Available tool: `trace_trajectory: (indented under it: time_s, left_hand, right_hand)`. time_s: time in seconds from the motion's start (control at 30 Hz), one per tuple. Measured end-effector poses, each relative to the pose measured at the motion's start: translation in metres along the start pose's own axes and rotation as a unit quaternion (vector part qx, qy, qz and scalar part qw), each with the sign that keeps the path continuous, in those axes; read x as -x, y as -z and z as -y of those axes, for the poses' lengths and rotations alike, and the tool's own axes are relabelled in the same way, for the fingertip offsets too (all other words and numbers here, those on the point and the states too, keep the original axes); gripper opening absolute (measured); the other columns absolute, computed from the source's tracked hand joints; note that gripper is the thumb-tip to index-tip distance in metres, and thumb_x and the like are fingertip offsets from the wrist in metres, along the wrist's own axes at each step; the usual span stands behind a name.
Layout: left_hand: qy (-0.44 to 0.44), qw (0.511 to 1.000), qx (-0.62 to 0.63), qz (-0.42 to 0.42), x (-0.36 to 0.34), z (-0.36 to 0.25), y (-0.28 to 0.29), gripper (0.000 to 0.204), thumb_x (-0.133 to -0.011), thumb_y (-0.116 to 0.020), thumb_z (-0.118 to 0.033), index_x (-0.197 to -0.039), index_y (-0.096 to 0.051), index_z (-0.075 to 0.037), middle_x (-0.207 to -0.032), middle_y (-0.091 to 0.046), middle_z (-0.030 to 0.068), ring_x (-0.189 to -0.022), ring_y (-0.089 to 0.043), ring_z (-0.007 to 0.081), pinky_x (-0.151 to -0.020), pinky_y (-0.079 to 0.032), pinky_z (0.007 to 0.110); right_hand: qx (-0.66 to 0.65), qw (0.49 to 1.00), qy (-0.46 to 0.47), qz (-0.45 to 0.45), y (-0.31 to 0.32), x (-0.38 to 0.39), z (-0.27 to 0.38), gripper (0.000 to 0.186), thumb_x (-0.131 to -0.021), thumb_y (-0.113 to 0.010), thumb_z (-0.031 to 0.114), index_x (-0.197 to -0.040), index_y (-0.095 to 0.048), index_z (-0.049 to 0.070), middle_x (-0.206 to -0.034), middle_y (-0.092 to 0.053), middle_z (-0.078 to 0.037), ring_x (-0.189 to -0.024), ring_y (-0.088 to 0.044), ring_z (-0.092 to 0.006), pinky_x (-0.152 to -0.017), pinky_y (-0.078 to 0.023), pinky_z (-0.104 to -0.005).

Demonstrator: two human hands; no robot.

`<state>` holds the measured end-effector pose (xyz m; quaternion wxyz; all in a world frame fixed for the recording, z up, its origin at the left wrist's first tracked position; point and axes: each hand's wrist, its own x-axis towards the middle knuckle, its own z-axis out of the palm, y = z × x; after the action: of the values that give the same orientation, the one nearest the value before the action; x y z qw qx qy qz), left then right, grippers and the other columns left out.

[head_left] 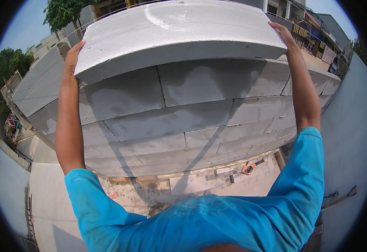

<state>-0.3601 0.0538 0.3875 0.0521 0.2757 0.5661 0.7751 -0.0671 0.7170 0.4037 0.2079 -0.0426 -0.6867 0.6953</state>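
A long, pale grey lightweight block point(179, 25) is held at the top of the view. My left hand point(73, 56) grips its left end and my right hand point(283, 38) grips its right end, fingers on the ends and partly hidden. The block is over a wall of grey blocks point(166, 117) laid in staggered courses, with thin joints and damp dark patches. Whether the held block rests on the wall's top is hard to tell.
At the wall's foot lie an orange-and-black tool point(248, 168) and offcuts. A shovel point(339, 197) is at the right, near a pale side wall point(351, 138). Beyond the block wall are trees point(61, 14), buildings and a fence point(315, 46).
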Motion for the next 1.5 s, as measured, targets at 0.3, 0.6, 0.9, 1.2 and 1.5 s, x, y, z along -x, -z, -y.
trace_trajectory:
  time_s: [0.3,0.6,0.9,1.2,1.5]
  left_hand:
    - [-0.047,0.997,-0.050,-0.045,-0.033,0.002,-0.007,0.055,-0.093,-0.064,-0.036,-0.130,-0.058,0.004,-0.124,-0.064,0.0148,-0.107,-0.064,0.0224,-0.091,-0.050,0.032]
    - [-0.115,0.987,-0.095,-0.066,-0.051,0.027,-0.004,0.057,-0.094,-0.064,-0.042,-0.130,-0.058,0.001,-0.125,-0.064,0.0138,-0.112,-0.062,0.0233,-0.098,-0.047,0.033]
    - [-0.121,0.985,-0.069,-0.098,-0.039,0.048,-0.023,0.060,-0.098,-0.056,-0.045,-0.135,-0.053,0.001,-0.125,-0.064,0.0132,-0.113,-0.061,0.0226,-0.097,-0.048,0.034]
    - [-0.182,0.766,-0.569,-0.237,0.034,-0.049,-0.047,0.046,-0.094,-0.063,-0.045,-0.118,-0.071,-0.005,-0.096,-0.074,0.0081,-0.087,-0.068,0.0143,-0.080,-0.053,0.030]
    - [-0.130,0.607,-0.779,0.090,-0.107,-0.130,-0.111,0.062,-0.094,-0.055,-0.058,-0.135,-0.058,-0.012,-0.127,-0.064,0.0138,-0.118,-0.060,0.0265,-0.104,-0.044,0.043]
  right_hand:
    - [0.262,0.939,0.210,-0.072,0.038,-0.061,-0.014,0.061,-0.089,-0.062,0.052,-0.122,-0.060,0.001,-0.101,-0.063,-0.012,-0.080,-0.061,-0.0182,-0.071,-0.049,-0.0291]
    - [0.039,0.977,0.201,-0.054,-0.014,-0.071,-0.026,0.064,-0.092,-0.062,0.046,-0.135,-0.049,0.001,-0.122,-0.057,-0.011,-0.109,-0.055,-0.0190,-0.091,-0.044,-0.0313]
    - [-0.001,0.976,0.211,-0.054,-0.014,-0.066,-0.045,0.067,-0.094,-0.063,0.041,-0.144,-0.040,0.003,-0.136,-0.051,-0.009,-0.125,-0.049,-0.0190,-0.103,-0.042,-0.0337]
    - [0.058,0.962,0.227,-0.137,-0.017,-0.045,-0.047,0.079,-0.090,-0.061,0.054,-0.144,-0.037,0.003,-0.131,-0.052,-0.013,-0.124,-0.049,-0.0257,-0.104,-0.040,-0.0361]
    - [0.113,0.943,0.288,-0.125,-0.017,-0.045,-0.031,0.075,-0.097,-0.052,0.055,-0.147,-0.033,0.002,-0.132,-0.050,-0.015,-0.129,-0.045,-0.0227,-0.108,-0.035,-0.0331]
